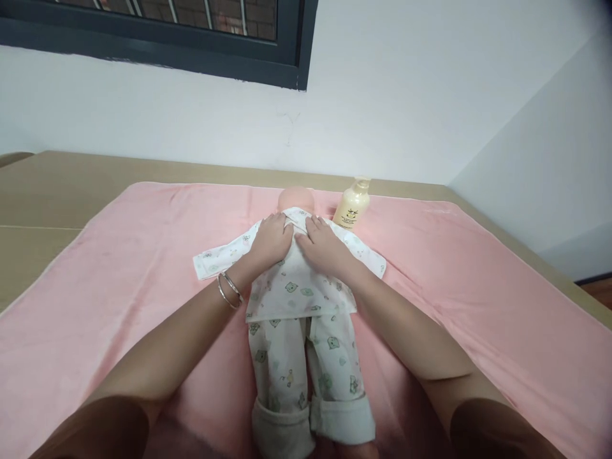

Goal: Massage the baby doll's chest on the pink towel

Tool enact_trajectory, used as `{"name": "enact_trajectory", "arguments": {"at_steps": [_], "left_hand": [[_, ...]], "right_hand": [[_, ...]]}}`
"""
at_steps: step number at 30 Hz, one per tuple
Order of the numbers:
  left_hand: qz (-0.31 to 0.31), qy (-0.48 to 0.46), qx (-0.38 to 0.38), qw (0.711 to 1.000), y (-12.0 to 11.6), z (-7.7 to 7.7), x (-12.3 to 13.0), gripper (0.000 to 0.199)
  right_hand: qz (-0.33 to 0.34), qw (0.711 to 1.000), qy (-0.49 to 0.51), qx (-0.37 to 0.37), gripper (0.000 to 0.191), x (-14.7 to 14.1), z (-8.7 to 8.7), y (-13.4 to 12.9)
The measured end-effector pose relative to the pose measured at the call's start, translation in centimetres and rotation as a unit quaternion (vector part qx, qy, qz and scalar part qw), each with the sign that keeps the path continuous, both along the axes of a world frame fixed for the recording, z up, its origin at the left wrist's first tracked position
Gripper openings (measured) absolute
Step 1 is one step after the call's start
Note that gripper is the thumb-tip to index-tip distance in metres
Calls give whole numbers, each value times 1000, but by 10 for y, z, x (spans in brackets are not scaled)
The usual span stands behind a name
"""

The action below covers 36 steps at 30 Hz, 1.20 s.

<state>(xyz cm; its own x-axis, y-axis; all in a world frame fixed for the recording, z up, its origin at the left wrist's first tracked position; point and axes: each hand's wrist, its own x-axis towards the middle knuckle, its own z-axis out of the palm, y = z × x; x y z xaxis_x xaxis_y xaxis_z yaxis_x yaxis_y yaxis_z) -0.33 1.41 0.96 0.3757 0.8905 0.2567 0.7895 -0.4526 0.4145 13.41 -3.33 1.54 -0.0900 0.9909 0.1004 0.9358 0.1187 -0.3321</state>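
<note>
With the white patterned shirt [294, 299] as the middle of the clock, the matching trousers [280, 357] lie nearest, at six o'clock, their thick cuffs [282, 428] turned up toward the wearer. The shirt's hem overlaps the trousers' top, and both lie lengthwise along a doll on its back or front, I cannot tell which. The forearms reach in from about eight and four o'clock, two silvery bangles [229, 290] circling the left wrist. Sleeves spread out flat at nine and three. The left hand [271, 242] lies palm down at eleven, the right hand [325, 247] palm down at one, both touching the shirt just below its neckline; whether the fingertips pinch any cloth, I cannot tell. Beyond them, at twelve, shows the doll's bare head [295, 197]. A pale yellow bottle [352, 207] stands at one on the pink blanket [167, 255], past the right sleeve. Farther off come the tan tabletop [71, 185], a white wall [406, 95] and, at eleven, a dark window frame [287, 54].
</note>
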Motion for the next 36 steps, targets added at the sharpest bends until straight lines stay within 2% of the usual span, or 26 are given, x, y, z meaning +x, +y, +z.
{"name": "enact_trajectory", "arguments": {"at_steps": [4, 7, 11, 14, 17, 21, 24, 32, 36], "left_hand": [[6, 45, 55, 997, -23, -7, 12, 47], [-11, 49, 77, 996, -32, -11, 16, 50], [4, 4, 34, 999, -15, -5, 9, 40], [35, -23, -4, 999, -4, -2, 6, 33], [47, -33, -4, 998, -3, -5, 7, 34], [48, -35, -5, 998, -5, -11, 10, 48], [45, -28, -6, 999, -5, -12, 10, 53], [12, 53, 54, 997, -23, -6, 11, 51], [-21, 51, 36, 998, -10, -2, 5, 44]], "right_hand": [[-28, 999, 25, 4, 60, 14, -1, 21], [-37, 999, 30, 10, 57, 16, 0, 24], [-49, 998, -32, 30, 60, -4, 2, -1], [-20, 998, -53, 31, 62, -15, 4, -17], [5, 999, -24, 23, 59, -10, 6, -11], [-40, 999, 13, 1, 61, 5, 2, 11], [-49, 999, 9, -5, 65, 8, -2, 18], [-15, 1000, 22, 15, 53, 17, 2, 22], [-40, 998, -41, 17, 57, 0, 5, 2]]}}
